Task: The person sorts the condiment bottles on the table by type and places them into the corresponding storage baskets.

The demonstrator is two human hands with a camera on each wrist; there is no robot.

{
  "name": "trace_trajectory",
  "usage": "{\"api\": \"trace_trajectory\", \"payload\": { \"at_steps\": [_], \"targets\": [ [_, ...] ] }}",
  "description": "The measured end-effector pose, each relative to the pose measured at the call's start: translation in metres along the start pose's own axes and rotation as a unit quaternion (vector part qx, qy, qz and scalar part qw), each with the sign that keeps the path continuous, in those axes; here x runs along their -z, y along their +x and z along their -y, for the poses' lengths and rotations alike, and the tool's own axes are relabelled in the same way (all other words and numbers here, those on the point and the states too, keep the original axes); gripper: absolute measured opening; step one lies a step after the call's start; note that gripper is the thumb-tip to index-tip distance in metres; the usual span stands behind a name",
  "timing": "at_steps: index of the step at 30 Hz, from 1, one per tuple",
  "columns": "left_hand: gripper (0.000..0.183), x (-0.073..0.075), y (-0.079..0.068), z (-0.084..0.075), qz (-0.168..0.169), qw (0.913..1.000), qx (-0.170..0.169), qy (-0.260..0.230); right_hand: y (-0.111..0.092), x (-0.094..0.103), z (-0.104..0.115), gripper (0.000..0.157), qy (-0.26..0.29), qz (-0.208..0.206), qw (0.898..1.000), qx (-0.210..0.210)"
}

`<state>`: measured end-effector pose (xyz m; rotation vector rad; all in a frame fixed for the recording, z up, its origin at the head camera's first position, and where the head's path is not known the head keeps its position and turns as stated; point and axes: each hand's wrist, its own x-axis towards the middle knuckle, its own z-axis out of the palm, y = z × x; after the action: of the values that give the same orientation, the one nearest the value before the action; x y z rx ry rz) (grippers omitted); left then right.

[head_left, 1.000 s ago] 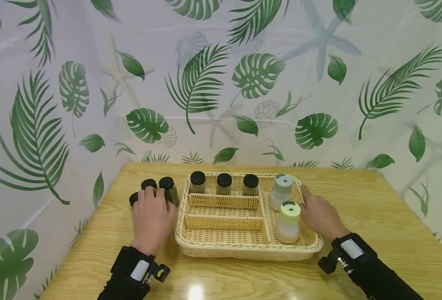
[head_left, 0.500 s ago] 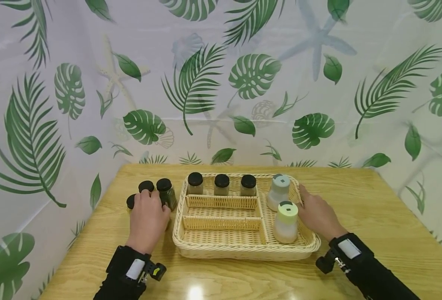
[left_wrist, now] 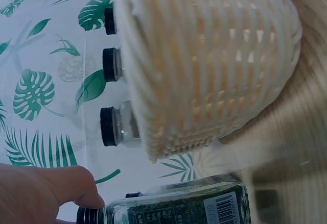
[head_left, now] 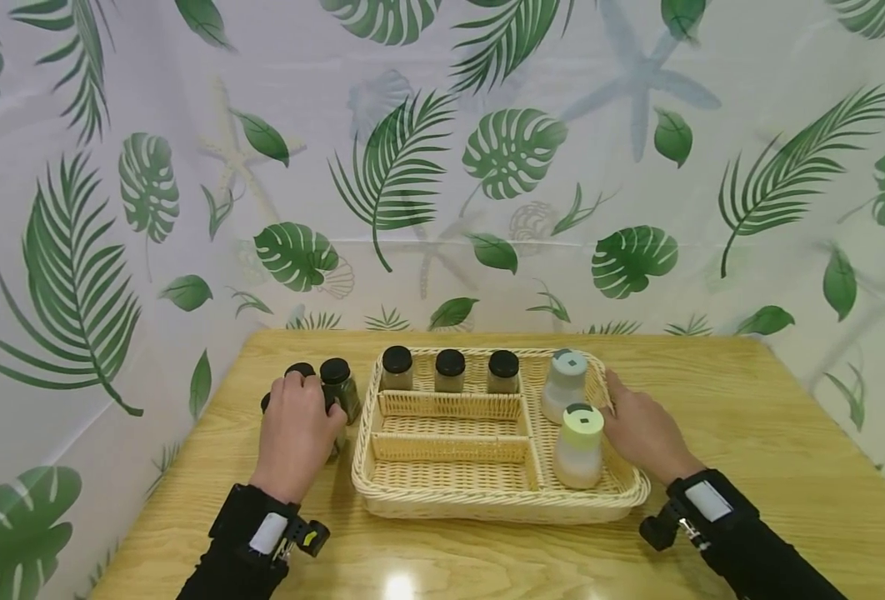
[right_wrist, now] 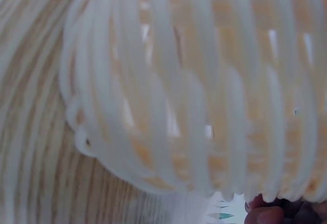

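Observation:
My left hand (head_left: 295,437) pinches the black cap of a glass spice jar (left_wrist: 179,208) filled with dark green flakes and bearing a barcode label. The jar is roughly upright; whether its base touches the table I cannot tell. Right behind it stands another black-capped jar (head_left: 340,392), and two more black caps show partly past my fingers. To the right is a woven basket (head_left: 487,504) with compartments. My right hand (head_left: 647,429) grips the basket's right rim; its fingertips are mostly hidden in the head view.
Several containers stand in the basket: black-capped jars (head_left: 450,371) along the back compartment, plus a grey-blue-topped bottle (head_left: 565,387) and a yellow-topped bottle (head_left: 579,450) on the right. The wooden table (head_left: 712,400) meets a leaf-print cloth (head_left: 442,192) behind and at the left.
My left hand has drawn back slightly towards me, bringing the held jar away from the jar behind it. The right hand keeps its hold on the basket. The head view shifts a little.

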<state>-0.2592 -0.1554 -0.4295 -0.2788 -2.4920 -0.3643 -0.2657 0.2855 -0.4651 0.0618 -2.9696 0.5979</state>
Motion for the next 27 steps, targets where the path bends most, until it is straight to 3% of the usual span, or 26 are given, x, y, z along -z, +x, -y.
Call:
{"api": "trace_trajectory", "payload": {
  "at_steps": [18,27],
  "targets": [
    [0.021,0.022,0.026,-0.019,-0.037,0.9985,-0.038,0.012,-0.002,0.001,-0.002,0.066,0.002,-0.001,1.000,0.000],
    [0.020,0.031,0.035,-0.035,-0.034,0.9975,-0.057,0.024,0.000,-0.001,-0.004,0.067,-0.002,-0.001,1.000,-0.003]
  ]
}}
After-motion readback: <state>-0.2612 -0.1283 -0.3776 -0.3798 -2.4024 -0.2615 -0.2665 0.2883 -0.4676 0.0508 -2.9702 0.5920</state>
